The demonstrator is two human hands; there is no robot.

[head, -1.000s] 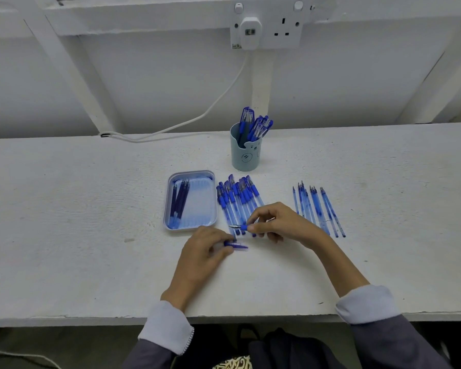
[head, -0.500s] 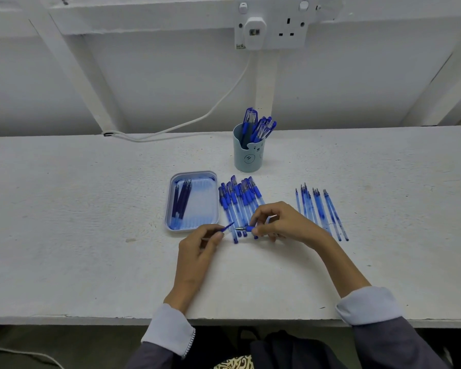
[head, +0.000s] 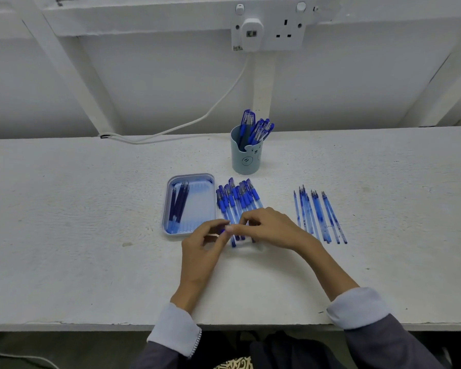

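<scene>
My left hand [head: 204,246] pinches a small dark blue pen cap [head: 222,230] between thumb and fingers. My right hand [head: 273,227] pinches a blue pen, which its fingers mostly hide. The fingertips of both hands meet over the near end of a row of several blue pens [head: 237,201] lying on the white table [head: 91,235]. The cap sits right at the tip of the held pen. Left of the row, a light blue tray [head: 204,206] holds several dark blue caps [head: 179,206].
Several thin blue refills [head: 320,217] lie in a row to the right of my right hand. A light blue cup [head: 246,158] with capped pens stands behind the row. A white cable [head: 171,130] runs along the wall from a socket [head: 268,30].
My left hand has lifted the cap off the table and carried it right, up to the pen tip in my right hand. The fingertips now touch.
</scene>
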